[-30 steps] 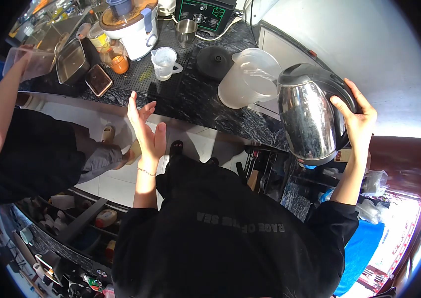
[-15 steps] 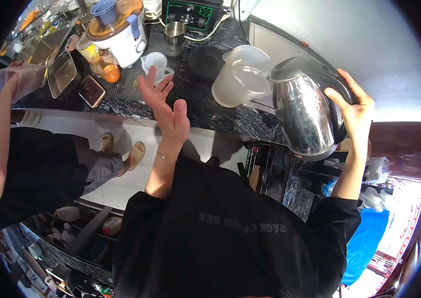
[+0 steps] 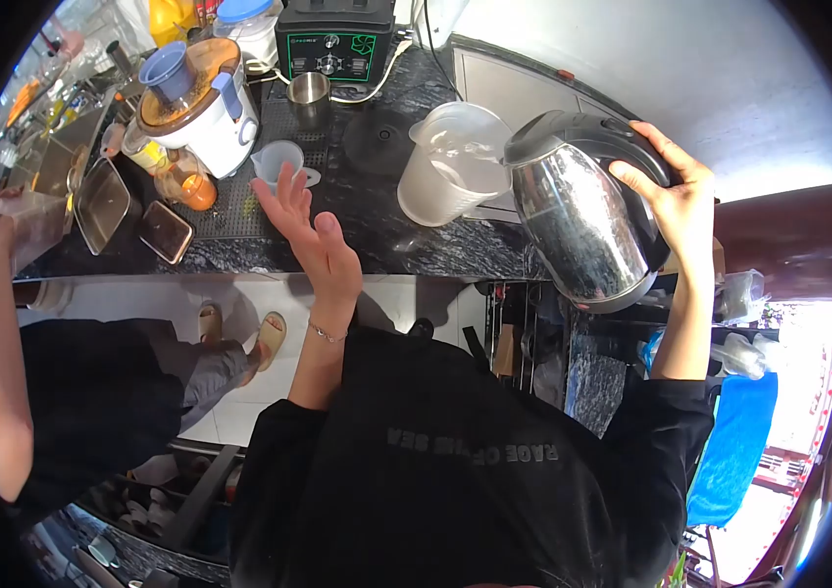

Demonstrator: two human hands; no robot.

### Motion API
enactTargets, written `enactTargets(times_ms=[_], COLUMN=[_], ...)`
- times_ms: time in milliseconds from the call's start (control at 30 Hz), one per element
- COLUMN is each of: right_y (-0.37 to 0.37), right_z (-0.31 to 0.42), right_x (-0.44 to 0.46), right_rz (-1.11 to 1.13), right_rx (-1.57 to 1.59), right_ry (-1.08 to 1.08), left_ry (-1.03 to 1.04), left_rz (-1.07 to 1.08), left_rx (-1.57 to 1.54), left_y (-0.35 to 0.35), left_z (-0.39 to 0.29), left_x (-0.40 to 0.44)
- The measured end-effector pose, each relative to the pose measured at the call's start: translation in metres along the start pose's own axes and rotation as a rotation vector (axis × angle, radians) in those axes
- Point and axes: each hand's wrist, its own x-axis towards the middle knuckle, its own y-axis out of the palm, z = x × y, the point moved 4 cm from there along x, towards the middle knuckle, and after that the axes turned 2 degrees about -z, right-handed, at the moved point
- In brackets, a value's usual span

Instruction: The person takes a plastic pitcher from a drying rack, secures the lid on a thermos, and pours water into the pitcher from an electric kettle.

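My right hand (image 3: 676,191) grips the black handle of a steel electric kettle (image 3: 582,220). The kettle tilts to the left, its spout at the rim of a translucent plastic pitcher (image 3: 426,191) on the counter. Clear liquid seems to show inside the pitcher. My left hand (image 3: 313,240) hovers over the counter's front edge, fingers stretched and holding nothing. Just behind it stands a small clear measuring cup (image 3: 279,159), partly covered by the fingers. A round black lid (image 3: 377,140) lies left of the pitcher.
A white juicer (image 3: 202,132), a blender base (image 3: 332,49) and a steel cup (image 3: 310,98) stand at the back. A phone (image 3: 167,233) and a metal pan (image 3: 102,206) sit further left. A co-worker's hand (image 3: 6,220) holds a clear plastic container (image 3: 28,230).
The view has tilted up, so more of the counter's back shows. The kettle stays tilted at the pitcher in my right hand. My left hand stays open, with its fingers now overlapping the measuring cup.
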Motion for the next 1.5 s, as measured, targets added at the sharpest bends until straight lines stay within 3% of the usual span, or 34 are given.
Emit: enactTargets(times_ms=[533, 1400, 1500], right_y=[0.003, 0.007, 0.008], right_z=[0.012, 0.023, 0.024], right_x=[0.005, 0.022, 0.022], right_rz=[0.012, 0.14, 0.135], right_rx=[-0.074, -0.146, -0.155], right_ry=[-0.001, -0.02, -0.104], left_ry=[-0.187, -0.265, -0.213], left_rz=[0.1, 0.18, 0.158], left_rx=[-0.108, 0.031, 0.082], left_y=[0.035, 0.015, 0.01], left_z=[0.029, 0.054, 0.048], left_x=[-0.011, -0.028, -0.025])
